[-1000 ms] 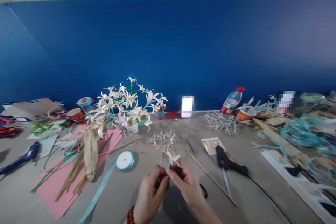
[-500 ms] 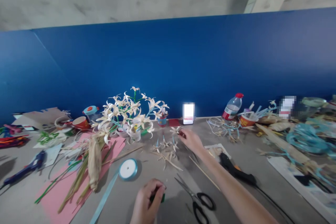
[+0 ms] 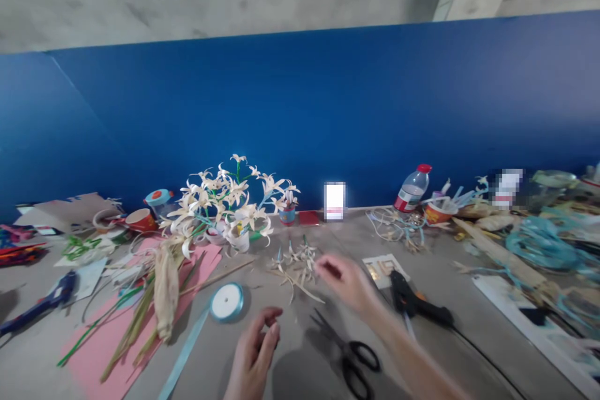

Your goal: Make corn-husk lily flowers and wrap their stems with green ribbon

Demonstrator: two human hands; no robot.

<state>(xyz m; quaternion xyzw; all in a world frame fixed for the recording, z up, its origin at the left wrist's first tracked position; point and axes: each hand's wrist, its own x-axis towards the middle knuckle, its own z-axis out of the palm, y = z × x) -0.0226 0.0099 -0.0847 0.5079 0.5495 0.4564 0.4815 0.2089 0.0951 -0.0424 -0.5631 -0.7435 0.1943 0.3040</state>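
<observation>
My left hand is over the near table, thumb and index finger apart, with nothing seen in it. To its right, black-handled scissors lie with blades parted. My right hand hovers just right of a small pile of pale petalled flowers, its slightly blurred fingers curled loosely with a gap between them. No object shows in that hand. One flower in the pile has a dark green stem tip. A roll of light blue ribbon is left of the pile, its loose end trailing toward me.
Finished white flowers stand in cups at the back. Dried husks and stems lie on pink paper. A black glue gun with a cord rests at right, a blue one at left. A red-capped bottle stands behind.
My right hand has moved nearer and let go of a pale flower, which now lies in the pile. The dark green thing in my left hand is no longer seen there; its fingers have parted.
</observation>
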